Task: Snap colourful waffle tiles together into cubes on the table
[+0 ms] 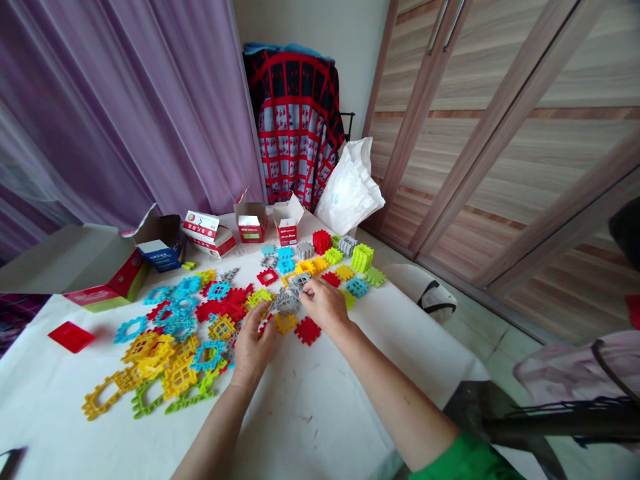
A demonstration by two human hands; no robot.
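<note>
Many flat, toothed plastic building tiles in red, yellow, blue, green and grey lie spread over a white table (320, 413). My right hand (325, 305) is closed in a pinch on a grey tile (286, 302) near the middle of the spread. My left hand (254, 347) rests beside it with curled fingers, its fingertips touching the same grey tile. A red tile (307, 330) and a yellow tile (285, 323) lie just under my hands. Assembled cubes, one red (322, 241) and one green (362, 257), stand at the far side.
Several small open cardboard boxes (251, 223) stand along the table's far edge, with a larger flat box (75, 263) at left. A red square lid (71, 336) lies at left. Purple curtains, a chair draped with red patterned cloth (295, 120), a white bag (350, 190) and wooden sliding doors surround the table.
</note>
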